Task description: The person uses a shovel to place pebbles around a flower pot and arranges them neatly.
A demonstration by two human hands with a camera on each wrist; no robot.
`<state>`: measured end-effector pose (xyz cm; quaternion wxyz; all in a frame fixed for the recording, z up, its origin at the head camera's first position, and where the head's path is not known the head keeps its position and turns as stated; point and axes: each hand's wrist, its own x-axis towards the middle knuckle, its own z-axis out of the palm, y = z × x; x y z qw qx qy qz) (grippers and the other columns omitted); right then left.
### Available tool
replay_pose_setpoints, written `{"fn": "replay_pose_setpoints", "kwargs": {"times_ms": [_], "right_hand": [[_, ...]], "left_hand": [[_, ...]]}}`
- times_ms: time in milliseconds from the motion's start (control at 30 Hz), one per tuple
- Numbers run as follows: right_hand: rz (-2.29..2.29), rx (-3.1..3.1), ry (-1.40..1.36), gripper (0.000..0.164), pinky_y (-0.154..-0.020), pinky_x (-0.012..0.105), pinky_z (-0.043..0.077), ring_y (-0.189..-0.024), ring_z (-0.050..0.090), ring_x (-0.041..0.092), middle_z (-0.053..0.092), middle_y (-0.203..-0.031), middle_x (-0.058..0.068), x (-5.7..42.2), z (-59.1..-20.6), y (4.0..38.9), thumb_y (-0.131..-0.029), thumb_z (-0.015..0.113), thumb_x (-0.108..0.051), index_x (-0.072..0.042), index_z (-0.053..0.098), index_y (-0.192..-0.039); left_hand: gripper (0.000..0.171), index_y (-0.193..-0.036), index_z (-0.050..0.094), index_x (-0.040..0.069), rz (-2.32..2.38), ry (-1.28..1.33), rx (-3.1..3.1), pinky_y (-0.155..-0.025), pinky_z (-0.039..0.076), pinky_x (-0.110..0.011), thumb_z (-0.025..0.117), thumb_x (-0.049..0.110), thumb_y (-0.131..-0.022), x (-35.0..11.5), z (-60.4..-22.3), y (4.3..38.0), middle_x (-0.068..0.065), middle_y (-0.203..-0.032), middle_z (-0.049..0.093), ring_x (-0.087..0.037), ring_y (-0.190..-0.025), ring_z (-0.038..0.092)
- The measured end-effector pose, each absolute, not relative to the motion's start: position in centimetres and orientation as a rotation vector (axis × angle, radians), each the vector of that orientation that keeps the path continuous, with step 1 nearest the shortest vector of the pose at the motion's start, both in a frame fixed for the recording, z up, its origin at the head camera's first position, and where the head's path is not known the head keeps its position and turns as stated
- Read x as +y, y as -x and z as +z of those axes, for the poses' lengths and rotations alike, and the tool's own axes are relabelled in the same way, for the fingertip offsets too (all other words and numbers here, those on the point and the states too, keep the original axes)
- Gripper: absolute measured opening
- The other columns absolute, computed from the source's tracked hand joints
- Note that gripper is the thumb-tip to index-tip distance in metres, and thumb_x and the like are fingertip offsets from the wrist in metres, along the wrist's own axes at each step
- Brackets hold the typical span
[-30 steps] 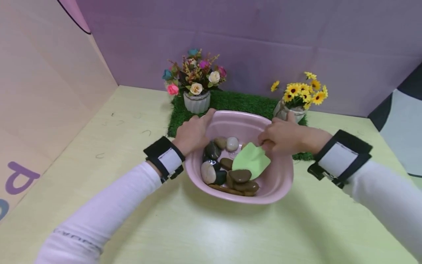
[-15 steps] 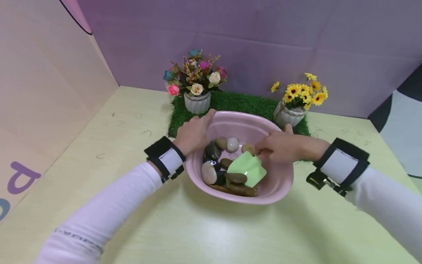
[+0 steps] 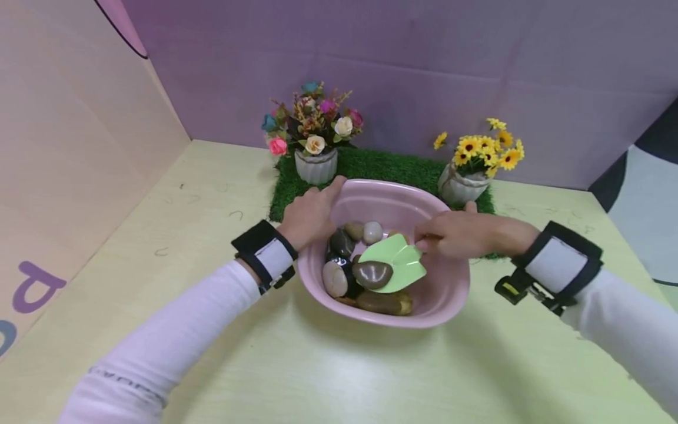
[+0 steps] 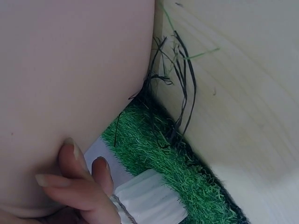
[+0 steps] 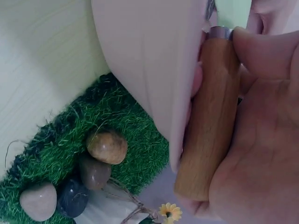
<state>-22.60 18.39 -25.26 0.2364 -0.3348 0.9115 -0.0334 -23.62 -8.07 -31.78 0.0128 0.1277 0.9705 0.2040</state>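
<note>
A pink plastic basin [image 3: 454,294] holds several smooth stones, among them a whitish one [image 3: 373,232] and a long brown one [image 3: 381,302]. My left hand [image 3: 309,215] grips its left rim; in the left wrist view, the fingers [image 4: 77,191] lie against the outer wall. My right hand [image 3: 458,234] holds a small trowel by its wooden handle [image 5: 212,107] at the right rim. Inside the basin, the trowel's light green blade [image 3: 406,270] carries a dark brown stone [image 3: 372,275]. The blade hides part of the basin floor.
Behind the basin lies an artificial grass mat [image 3: 394,165] bearing a pot of mixed flowers [image 3: 316,166] and a pot of yellow flowers [image 3: 461,187]. In the right wrist view, several stones [image 5: 107,146] sit on the grass. A purple backdrop [image 3: 392,70] stands behind.
The trowel blade has shifted left and slid under the dark brown stone, which now rests on it. My right hand dipped slightly lower. My left hand stays on the rim.
</note>
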Motion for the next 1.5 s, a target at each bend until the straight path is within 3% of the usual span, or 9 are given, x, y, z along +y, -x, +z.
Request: {"fn": "replay_pose_setpoints", "kwargs": {"times_ms": [300, 500, 767, 1033, 1267, 1500], "right_hand": [[0.016, 2.612, 1.030, 0.013, -0.085, 0.048, 0.025, -0.083, 0.052, 0.011, 0.065, -0.085, -0.012, 18.2, -26.0, 23.0, -0.095, 0.058, -0.022, -0.030, 0.067, -0.089], [0.112, 2.761, 1.133, 0.018, -0.092, 0.058, 0.025, -0.086, 0.046, 0.019, 0.064, -0.090, -0.009, 18.3, -25.4, 22.8, -0.083, 0.062, -0.016, -0.032, 0.069, -0.089], [0.351, 2.939, 1.233, 0.008, -0.079, 0.049, 0.029, -0.078, 0.043, 0.022, 0.060, -0.083, 0.001, 16.7, -25.8, 22.7, -0.093, 0.066, -0.028, -0.023, 0.068, -0.099], [0.317, 2.956, 1.455, 0.017, -0.075, 0.050, 0.030, -0.077, 0.045, 0.023, 0.055, -0.080, 0.002, 17.4, -27.5, 22.0, -0.084, 0.077, -0.028, -0.023, 0.072, -0.099], [0.174, 2.874, 1.303, 0.007, -0.076, 0.049, 0.027, -0.076, 0.045, 0.019, 0.060, -0.076, -0.005, 17.9, -27.5, 21.5, -0.086, 0.073, -0.022, -0.026, 0.072, -0.091], [-0.047, 2.719, 1.128, 0.015, -0.076, 0.044, 0.021, -0.082, 0.057, 0.013, 0.073, -0.088, -0.014, 18.1, -27.3, 21.7, -0.090, 0.067, -0.019, -0.033, 0.074, -0.089]], "left_hand": [[0.074, -0.154, 0.027, 0.028, 0.653, -0.399, 3.021, -0.065, 0.056, -0.052, 0.063, 0.012, -0.091, -8.1, -32.0, 23.7, -0.022, -0.118, 0.061, -0.041, -0.095, 0.064], [0.074, -0.153, 0.028, 0.026, 0.647, -0.428, 3.034, -0.063, 0.056, -0.050, 0.063, 0.011, -0.090, -8.2, -32.0, 23.7, -0.021, -0.116, 0.063, -0.039, -0.094, 0.064], [0.072, -0.153, 0.026, 0.027, 0.641, -0.395, 3.021, -0.061, 0.055, -0.049, 0.062, 0.013, -0.092, -8.3, -32.0, 23.7, -0.022, -0.116, 0.061, -0.041, -0.091, 0.065], [0.072, -0.153, 0.027, 0.027, 0.618, -0.400, 3.034, -0.058, 0.053, -0.047, 0.061, 0.011, -0.092, -8.1, -31.8, 23.7, -0.020, -0.112, 0.062, -0.039, -0.089, 0.065], [0.071, -0.153, 0.027, 0.027, 0.615, -0.392, 3.034, -0.061, 0.055, -0.049, 0.061, 0.012, -0.092, -8.1, -31.8, 23.7, -0.021, -0.114, 0.062, -0.039, -0.091, 0.065], [0.070, -0.153, 0.027, 0.027, 0.610, -0.389, 3.032, -0.063, 0.055, -0.050, 0.061, 0.013, -0.092, -8.0, -31.8, 23.6, -0.021, -0.115, 0.062, -0.040, -0.093, 0.065]]}}
